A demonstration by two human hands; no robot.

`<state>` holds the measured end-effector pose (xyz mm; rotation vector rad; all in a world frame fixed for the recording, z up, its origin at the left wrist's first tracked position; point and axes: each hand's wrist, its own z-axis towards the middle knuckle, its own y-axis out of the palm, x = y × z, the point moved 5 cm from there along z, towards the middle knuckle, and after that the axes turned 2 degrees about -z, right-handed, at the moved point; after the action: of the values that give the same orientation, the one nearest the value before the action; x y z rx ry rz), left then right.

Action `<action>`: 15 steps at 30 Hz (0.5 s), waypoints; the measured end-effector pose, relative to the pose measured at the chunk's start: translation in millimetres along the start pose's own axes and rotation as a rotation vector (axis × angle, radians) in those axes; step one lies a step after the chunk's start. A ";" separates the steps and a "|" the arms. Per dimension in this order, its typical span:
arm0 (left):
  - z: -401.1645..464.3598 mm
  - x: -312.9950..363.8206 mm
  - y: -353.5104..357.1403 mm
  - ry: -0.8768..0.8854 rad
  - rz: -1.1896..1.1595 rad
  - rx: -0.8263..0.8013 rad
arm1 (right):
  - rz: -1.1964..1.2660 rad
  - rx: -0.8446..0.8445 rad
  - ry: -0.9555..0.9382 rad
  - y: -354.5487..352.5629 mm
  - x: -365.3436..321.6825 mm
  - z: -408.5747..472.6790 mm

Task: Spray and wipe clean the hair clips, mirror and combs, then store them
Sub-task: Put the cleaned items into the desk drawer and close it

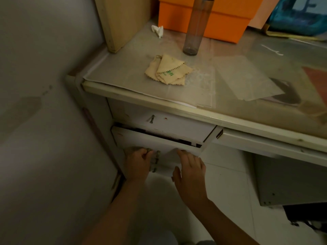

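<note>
Head view shows you the desk first, its top under a clear sheet, with two drawers stacked at its left end. The lower drawer is ajar, a dark gap along its top edge; it looks like painted wood, stiff and probably a bit sticky on its runners, so push or pull it evenly from both sides. Your left hand has its fingers curled around the metal handle, a sound place to hold. Your right hand lies flat on the drawer front, fingers straight and slightly spread. The clips, mirror and combs are nowhere in sight; likely they are already inside, but you cannot confirm that from here. Up top, the orange box stands behind the tall spray bottle, light and easy to tip. The folded cloth is soft and limp; its green print is too small to read. A crumpled tissue lies near the back.
</note>
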<state>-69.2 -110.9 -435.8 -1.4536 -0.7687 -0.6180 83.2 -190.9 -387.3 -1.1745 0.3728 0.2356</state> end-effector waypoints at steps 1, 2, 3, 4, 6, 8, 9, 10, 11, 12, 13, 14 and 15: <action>-2.2 -4.1 0.5 -0.014 -0.004 0.000 | 0.009 0.008 -0.011 -2.5 -1.4 -1.8; -4.8 -7.9 0.5 -0.030 0.000 -0.003 | 0.015 0.012 -0.023 -4.9 -2.6 -3.8; -7.3 -11.1 0.5 -0.038 0.008 -0.005 | 0.015 0.018 -0.035 -7.5 -4.2 -5.4; -10.0 -14.5 0.9 -0.034 0.016 -0.008 | 0.013 0.028 -0.046 -10.8 -6.0 -6.7; -14.5 -16.8 0.0 -0.020 0.034 -0.005 | 0.007 0.059 -0.057 -16.9 -9.5 -6.7; -17.2 -14.9 -1.2 -0.011 0.046 -0.008 | -0.004 0.065 -0.039 -19.1 -10.7 -3.2; -18.3 -13.5 -2.5 -0.005 0.066 -0.009 | -0.017 0.053 -0.021 -18.3 -10.1 -1.0; -19.8 -10.6 -4.9 0.008 0.114 -0.005 | -0.039 0.032 -0.001 -16.4 -8.9 1.5; -22.1 -6.7 -8.9 0.025 0.190 0.012 | -0.068 0.000 0.018 -13.7 -7.2 3.5; -24.7 -2.3 -14.8 0.045 0.264 0.046 | -0.099 -0.037 0.036 -11.0 -5.2 4.9; -27.5 3.2 -22.5 0.073 0.314 0.096 | -0.127 -0.069 0.052 -8.7 -3.6 5.8; -30.3 9.1 -31.5 0.108 0.330 0.164 | -0.147 -0.091 0.061 -7.3 -2.4 6.2; -32.1 15.3 -41.4 0.148 0.314 0.245 | -0.157 -0.106 0.070 -6.4 -1.7 6.5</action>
<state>-89.0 -143.4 -396.6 -1.2538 -0.4687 -0.3708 85.0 -187.3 -379.0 -1.3125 0.3308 0.0787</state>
